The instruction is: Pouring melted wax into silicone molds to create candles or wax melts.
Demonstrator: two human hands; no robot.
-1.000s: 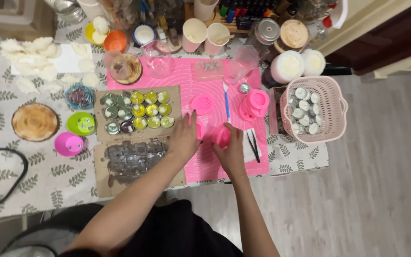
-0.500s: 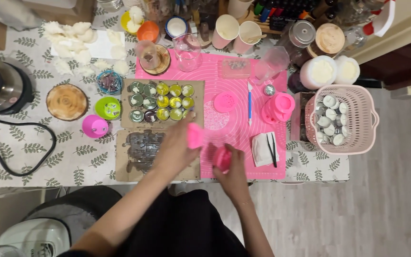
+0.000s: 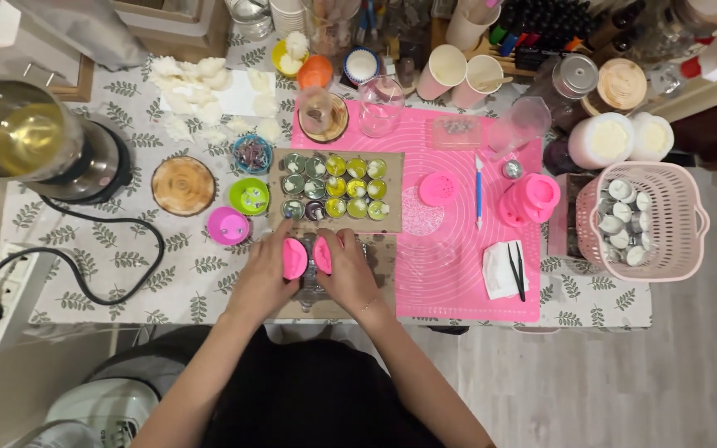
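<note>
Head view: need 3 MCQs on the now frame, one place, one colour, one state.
1. Where is the pink basket?
A. right end of the table
B. on the floor
C. beside the metal pot

2. What colour are the two small pieces that the hands hold?
A. green
B. pink
C. white

3. How is the left hand?
A. flat on the table
B. out of view
C. gripping a piece

Answers:
1 A, it sits at the table's right edge, past the pink mat.
2 B, left pink piece and right pink piece both show pink.
3 C, its fingers wrap the piece, as does the right hand.
</note>
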